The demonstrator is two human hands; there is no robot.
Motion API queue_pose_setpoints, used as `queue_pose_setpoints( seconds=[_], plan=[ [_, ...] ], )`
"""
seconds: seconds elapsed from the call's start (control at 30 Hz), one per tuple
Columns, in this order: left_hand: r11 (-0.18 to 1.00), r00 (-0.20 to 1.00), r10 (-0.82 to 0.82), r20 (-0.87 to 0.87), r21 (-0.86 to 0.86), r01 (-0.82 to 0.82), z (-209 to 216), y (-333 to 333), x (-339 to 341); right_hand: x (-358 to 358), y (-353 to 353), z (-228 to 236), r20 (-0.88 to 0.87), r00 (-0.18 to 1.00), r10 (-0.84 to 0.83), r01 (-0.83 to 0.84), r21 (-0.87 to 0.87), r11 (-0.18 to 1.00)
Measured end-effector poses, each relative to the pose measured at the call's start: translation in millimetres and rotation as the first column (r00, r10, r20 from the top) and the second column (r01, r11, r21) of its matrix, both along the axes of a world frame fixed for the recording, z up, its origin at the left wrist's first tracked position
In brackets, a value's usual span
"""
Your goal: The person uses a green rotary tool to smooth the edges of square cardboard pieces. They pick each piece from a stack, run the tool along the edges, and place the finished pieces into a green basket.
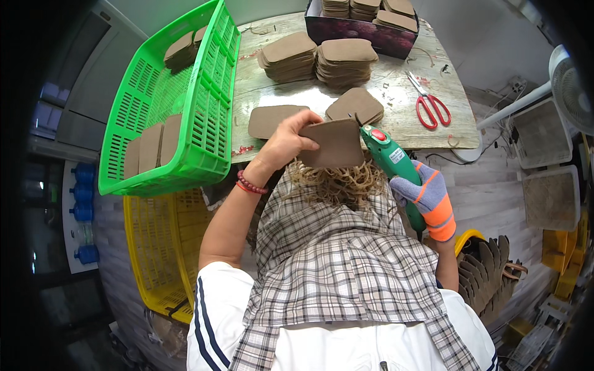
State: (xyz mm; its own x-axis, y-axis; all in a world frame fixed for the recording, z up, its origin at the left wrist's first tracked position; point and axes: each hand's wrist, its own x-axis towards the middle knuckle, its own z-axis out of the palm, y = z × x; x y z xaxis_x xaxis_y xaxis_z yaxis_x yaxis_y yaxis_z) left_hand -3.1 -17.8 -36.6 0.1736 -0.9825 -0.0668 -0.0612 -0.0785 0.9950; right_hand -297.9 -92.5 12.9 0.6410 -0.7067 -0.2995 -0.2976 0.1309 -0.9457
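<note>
My left hand [291,138] pinches a brown flat pad [335,143] with rounded corners by its left edge, above my lap. In my gloved right hand [428,193] is a green electric cutter [386,153] with a red button. Its dark narrow tip meets the pad's upper right corner. Curled brown trimmings [334,183] lie on the checked apron [334,260] below. Just beyond the held pad, another pad [272,120] rests on the table at left, and a small pile of pads [356,104] sits at right.
Two pad stacks [288,54] stand farther back, before a dark box [365,37] of more pads. Red-handled scissors [431,110] lie on the table [408,133]. A green crate [210,111] holds pads at left. A yellow crate [154,247] is below; a fan [569,86] stands right.
</note>
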Motion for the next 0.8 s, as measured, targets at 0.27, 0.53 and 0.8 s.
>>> queue_pose_setpoints(
  seconds=[0.27, 0.53, 0.8],
  plan=[
    [0.964, 0.947, 0.207, -0.246, -0.116, -0.241, 9.6, 0.4, 24.2, 2.8, 0.6, -7.1, 0.017, 0.997, 0.072, -0.073, 0.06, 0.996],
    [0.992, 0.978, 0.105, -0.182, -0.054, -0.117, 16.8, -3.1, 20.1, 7.7, 5.2, -5.8, -0.011, 0.992, 0.125, -0.124, 0.077, 0.989],
    [0.99, 0.991, -0.096, -0.09, 0.094, 0.105, 21.9, -5.0, 2.5, 11.9, 7.1, -7.4, 0.001, 0.993, 0.118, -0.118, 0.03, 0.993]
  ],
)
